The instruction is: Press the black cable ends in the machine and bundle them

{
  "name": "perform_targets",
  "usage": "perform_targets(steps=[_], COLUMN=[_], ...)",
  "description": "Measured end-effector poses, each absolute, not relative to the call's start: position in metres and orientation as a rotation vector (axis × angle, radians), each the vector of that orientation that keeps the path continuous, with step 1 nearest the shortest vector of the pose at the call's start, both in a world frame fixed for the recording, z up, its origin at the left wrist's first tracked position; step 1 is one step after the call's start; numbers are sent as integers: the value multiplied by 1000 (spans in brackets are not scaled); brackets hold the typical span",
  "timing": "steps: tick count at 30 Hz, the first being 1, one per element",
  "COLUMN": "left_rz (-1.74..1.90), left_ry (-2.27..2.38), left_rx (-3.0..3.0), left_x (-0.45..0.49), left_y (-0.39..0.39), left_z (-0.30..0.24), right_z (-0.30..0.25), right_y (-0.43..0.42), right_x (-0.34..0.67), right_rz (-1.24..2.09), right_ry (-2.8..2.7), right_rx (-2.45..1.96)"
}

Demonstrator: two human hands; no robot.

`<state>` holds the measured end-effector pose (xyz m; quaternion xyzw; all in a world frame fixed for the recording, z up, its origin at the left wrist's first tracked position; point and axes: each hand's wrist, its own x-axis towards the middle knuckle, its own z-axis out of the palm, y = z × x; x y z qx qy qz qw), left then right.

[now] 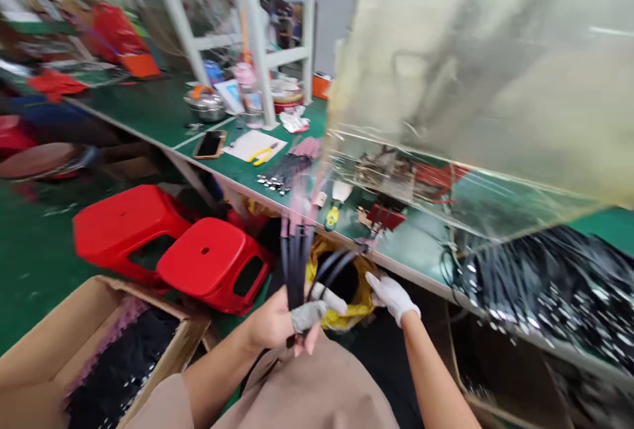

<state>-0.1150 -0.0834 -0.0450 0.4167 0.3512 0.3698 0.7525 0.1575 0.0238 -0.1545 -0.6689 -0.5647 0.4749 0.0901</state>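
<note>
My left hand (290,320), with a grey cover on the thumb and white ones on some fingers, is closed around a bundle of black cables (296,261). The bundle stands upright in front of my lap, its pink wire ends blurred at the top. A couple of cables bend away to the right toward the bench edge. My right hand (393,296) wears a white glove and reaches beside a yellow bag (364,300) below the bench. Its fingers are stretched out, and nothing shows between them.
On the green bench (158,109) lie more cables (290,168), yellow pliers (262,153), a phone (211,144) and a yellow-handled tool (332,216). A clear plastic shield (475,99) hangs at right above a cable pile (555,284). Red stools (205,254) and a cardboard box (47,356) stand left.
</note>
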Motion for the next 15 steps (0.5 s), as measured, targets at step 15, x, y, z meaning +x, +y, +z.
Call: perform_targets(steps=[15], left_rz=[1196], left_ry=[563], left_rx=[861], left_x=[-87], left_y=[-33], left_z=[-27], right_z=[-18], right_y=[45], right_x=[331], right_rz=[-23], right_ry=[-1422], right_rx=[-2507])
